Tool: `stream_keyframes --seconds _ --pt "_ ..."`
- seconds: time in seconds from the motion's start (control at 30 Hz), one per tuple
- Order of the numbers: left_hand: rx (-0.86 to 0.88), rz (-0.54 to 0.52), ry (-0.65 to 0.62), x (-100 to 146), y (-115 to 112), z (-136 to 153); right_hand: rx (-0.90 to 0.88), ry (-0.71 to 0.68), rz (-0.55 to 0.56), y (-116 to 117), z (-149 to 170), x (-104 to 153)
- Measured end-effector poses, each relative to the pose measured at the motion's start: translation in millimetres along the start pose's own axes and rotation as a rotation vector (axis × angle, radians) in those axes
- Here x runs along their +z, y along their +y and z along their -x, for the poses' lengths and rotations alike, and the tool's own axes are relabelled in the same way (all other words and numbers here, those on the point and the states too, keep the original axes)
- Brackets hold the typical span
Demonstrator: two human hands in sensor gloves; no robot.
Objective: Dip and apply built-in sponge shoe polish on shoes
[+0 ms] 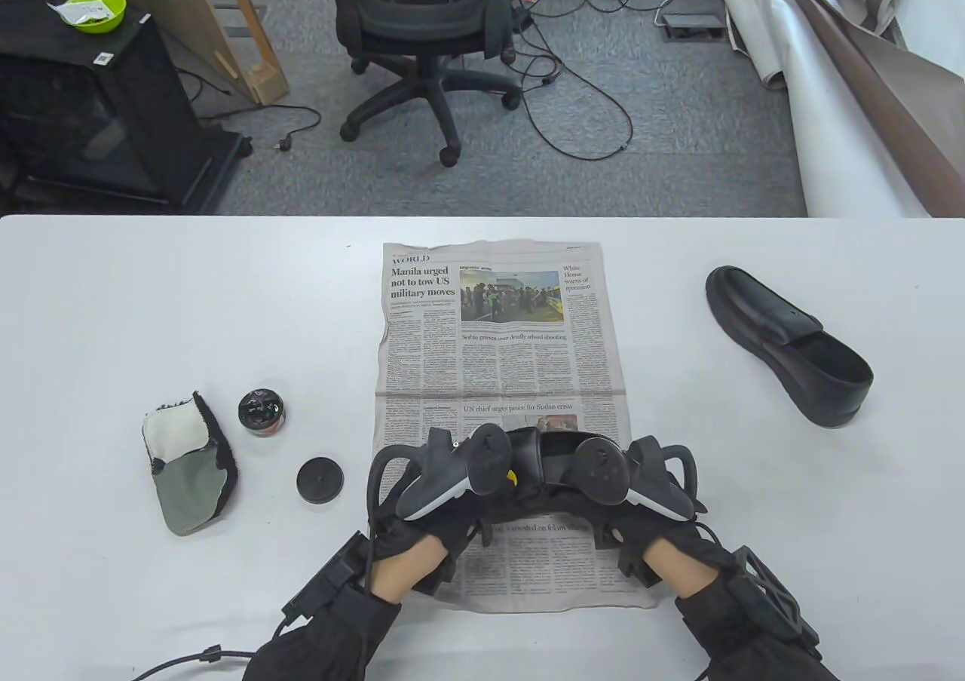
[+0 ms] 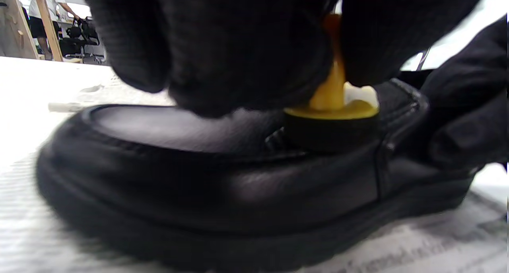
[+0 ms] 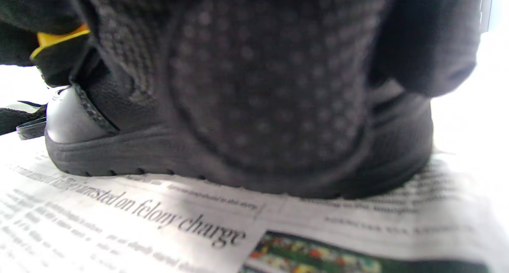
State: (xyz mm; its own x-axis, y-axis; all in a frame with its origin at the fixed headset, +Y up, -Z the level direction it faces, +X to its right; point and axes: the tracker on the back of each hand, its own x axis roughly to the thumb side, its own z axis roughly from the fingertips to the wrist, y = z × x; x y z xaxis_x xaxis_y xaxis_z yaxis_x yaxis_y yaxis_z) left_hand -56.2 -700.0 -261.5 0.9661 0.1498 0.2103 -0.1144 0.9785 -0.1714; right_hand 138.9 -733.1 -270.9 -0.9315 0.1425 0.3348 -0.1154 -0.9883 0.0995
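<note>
A black shoe [image 1: 544,456] lies on a newspaper [image 1: 497,334] near the table's front edge, mostly hidden under both hands. My left hand [image 1: 494,485] pinches the yellow handle of a sponge applicator [image 2: 332,117]. Its black sponge presses on the shoe's upper [image 2: 199,177]. The applicator shows as a yellow speck [image 1: 512,477] in the table view and as a yellow edge [image 3: 59,38] in the right wrist view. My right hand [image 1: 603,496] grips the shoe's heel end, its fingers [image 3: 270,98] curled over the side [image 3: 397,145]. An open polish tin [image 1: 261,411] stands at the left, apart from both hands.
The tin's black lid [image 1: 320,480] lies beside a folded cloth [image 1: 188,464] at the front left. A second black shoe [image 1: 788,345] rests at the right of the table. An office chair [image 1: 422,25] and cables are on the floor beyond the far edge.
</note>
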Motion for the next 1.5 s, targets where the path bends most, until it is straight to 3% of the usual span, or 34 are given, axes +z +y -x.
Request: stream_keyframes --seconds 0.23,0.57,0.93,1.07,1.3,1.5 --pt "0.085 -0.201 0.063 -15 4 -3 -0.009 -0.018 -0.008 0 1 0" --pt "0.008 -0.118 0.177 -35 0 19 -0.005 -0.008 -0.002 0 1 0" --pt "-0.171 -0.021 0.33 -18 9 65 0.005 0.009 0.005 0 0 0" --pt "-0.139 0.006 0.284 -9 10 58 0.008 0.013 0.006 0 0 0" --pt "0.051 0.083 0.053 5 0 17 0.003 0.004 0.004 0 0 0" --pt "0.069 -0.085 0.029 0 -3 -1 -0.004 -0.006 0.0 0 1 -1"
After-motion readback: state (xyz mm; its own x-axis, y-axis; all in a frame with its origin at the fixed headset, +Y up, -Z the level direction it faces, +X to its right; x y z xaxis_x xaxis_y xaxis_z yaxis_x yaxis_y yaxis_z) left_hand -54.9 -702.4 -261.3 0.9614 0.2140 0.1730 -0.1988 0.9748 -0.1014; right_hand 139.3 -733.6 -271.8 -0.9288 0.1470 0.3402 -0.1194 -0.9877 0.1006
